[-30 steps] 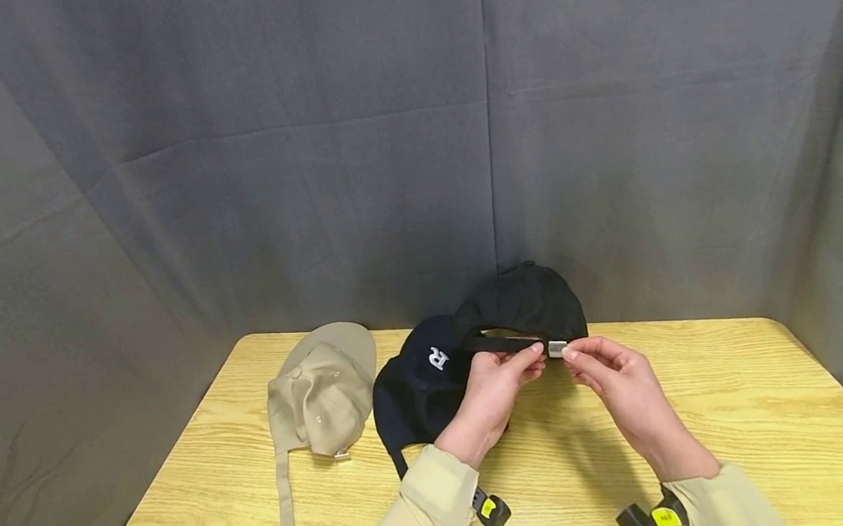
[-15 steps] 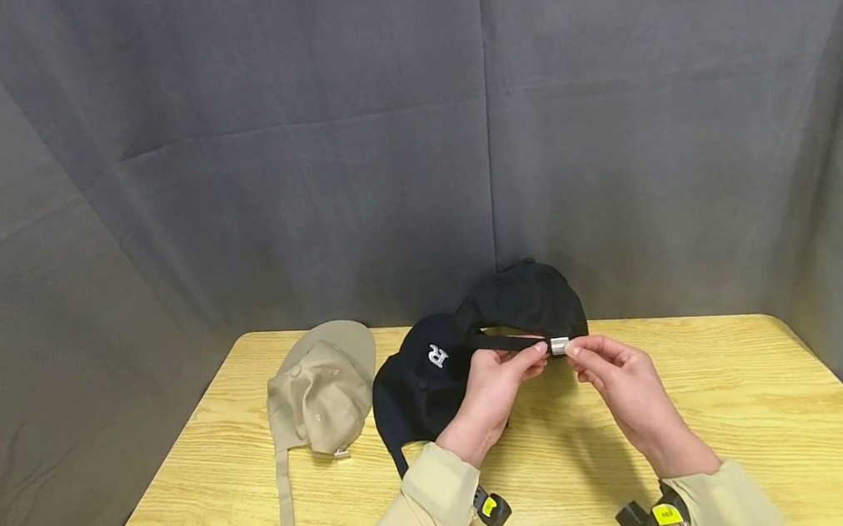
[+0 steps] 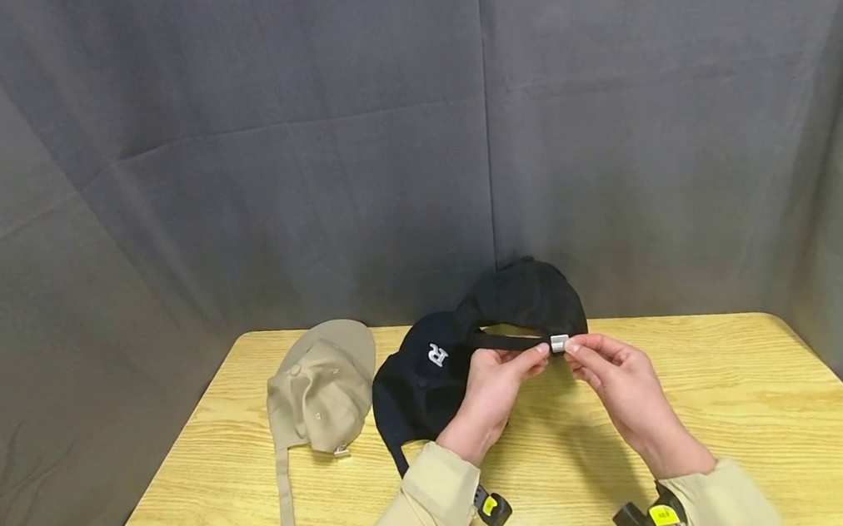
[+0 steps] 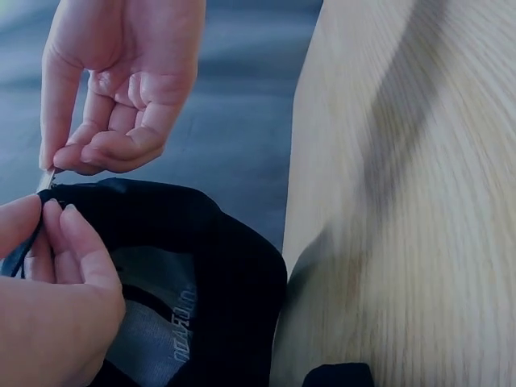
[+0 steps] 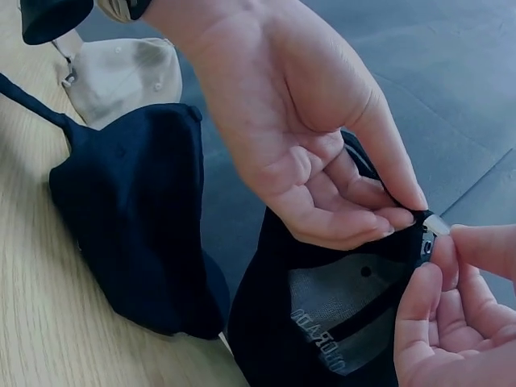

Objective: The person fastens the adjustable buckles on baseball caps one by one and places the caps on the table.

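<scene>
A black cap (image 3: pixel 525 296) is turned with its rear opening and strap (image 3: pixel 507 341) facing me. My left hand (image 3: pixel 494 386) pinches the strap close to a silver metal buckle (image 3: pixel 559 344). From the other side, my right hand (image 3: pixel 628 387) pinches the buckle between thumb and fingertips. In the right wrist view the buckle's flap (image 5: pixel 436 224) looks tilted up. Pale lettering (image 5: pixel 321 343) shows inside the cap. Fingers partly hide where strap and buckle meet.
A navy cap (image 3: pixel 418 393) with a white letter lies left of the black cap, partly behind my left hand. Farther left lies a beige cap (image 3: pixel 324 397), its loose strap (image 3: pixel 285 500) stretched along the wooden table (image 3: pixel 207 482). A grey curtain (image 3: pixel 384 174) hangs behind.
The left fingertips have shifted slightly right along the strap, closer to the buckle. Both hands keep their pinch, and the other caps stay put.
</scene>
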